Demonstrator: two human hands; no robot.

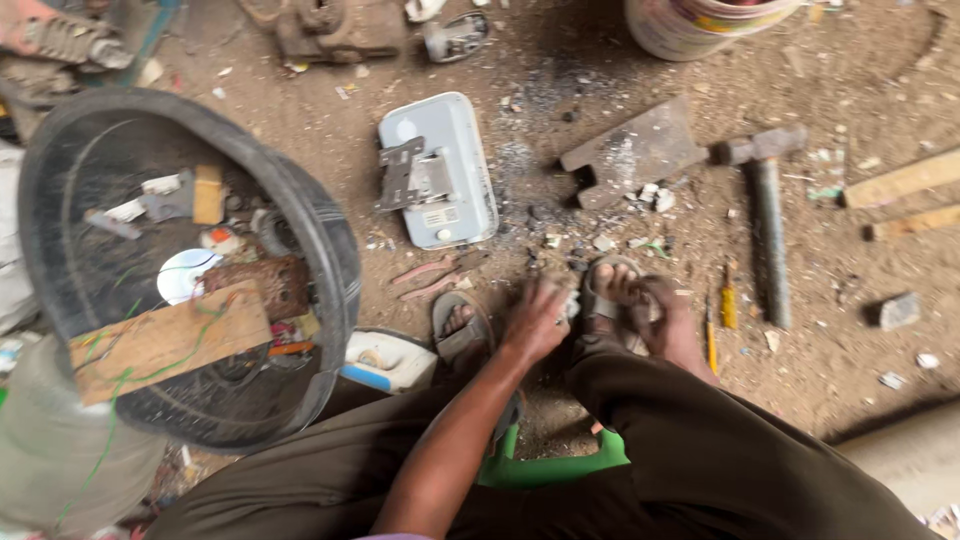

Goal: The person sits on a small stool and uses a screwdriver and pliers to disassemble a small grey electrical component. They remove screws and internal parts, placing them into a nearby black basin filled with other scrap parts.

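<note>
two hands low between sandalled feet, left hand (537, 318) fingers curled on small pale scrap (572, 306), right hand (668, 322) fingers unclear

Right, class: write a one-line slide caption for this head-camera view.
Seated on dirt floor, left hand picks at small debris between sandalled feet, near a hammer and grey casing.

Small pale scrap (572, 306) lies on dirt between sandals.

The basin (320, 215) is black, holding a tan wooden board (165, 340) trailed with green wire (120, 385) and a rust-brown plate (262, 285). The casing (455, 150) is pale grey-blue; the stool (550, 468) bright green; the trousers (720, 450) dark olive — the dirt floor (850, 350) dusty brown, soot-speckled.
</note>
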